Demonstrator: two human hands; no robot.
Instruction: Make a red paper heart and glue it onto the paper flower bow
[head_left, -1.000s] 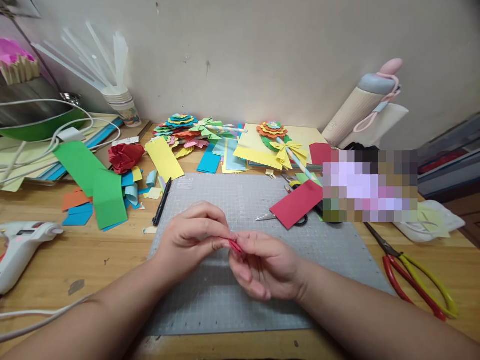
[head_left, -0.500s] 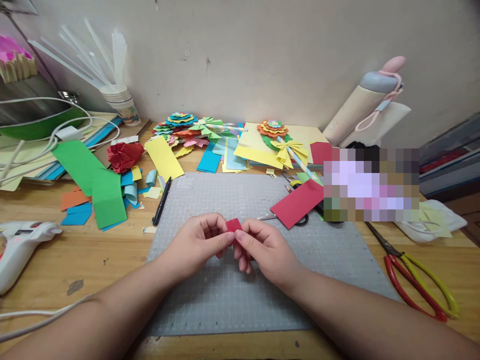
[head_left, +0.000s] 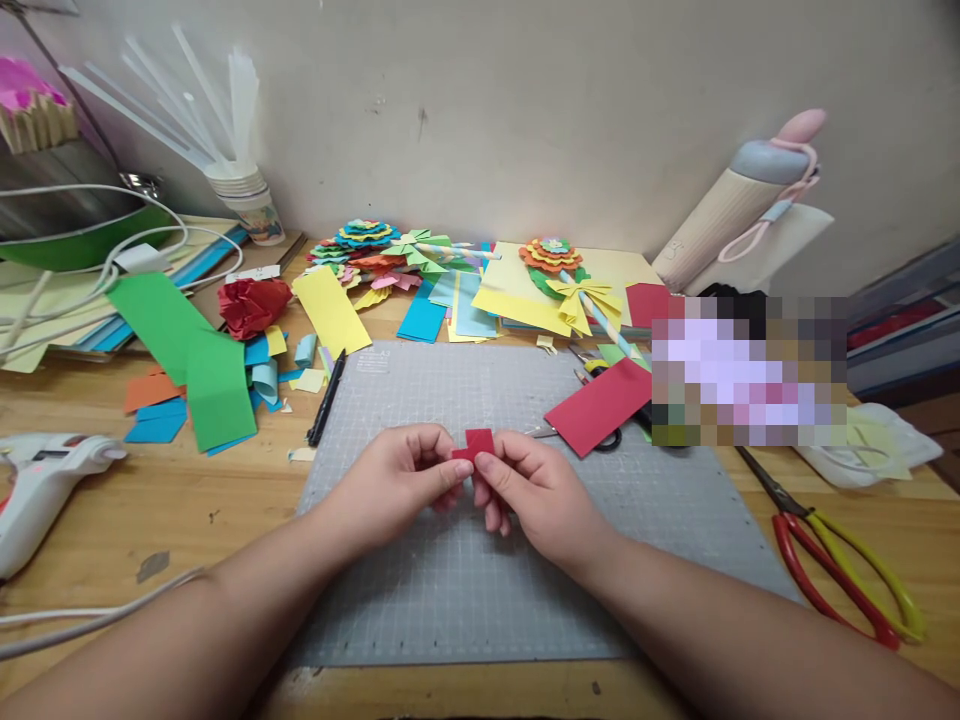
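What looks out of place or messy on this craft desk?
Paper scraps lie strewn left of the cutting mat, and a bottle leans tilted against the wall. Both hands pinch a small red paper piece.

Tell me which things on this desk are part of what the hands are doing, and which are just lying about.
In use:
small folded red paper piece
left hand
right hand
grey gridded cutting mat

Lying about:
white glue gun
red and yellow-handled scissors
black pen
red paper rectangle
green paper strip

Likely a home craft desk: cutting mat [head_left: 525, 590], paper flowers [head_left: 551, 258], glue gun [head_left: 45, 480].
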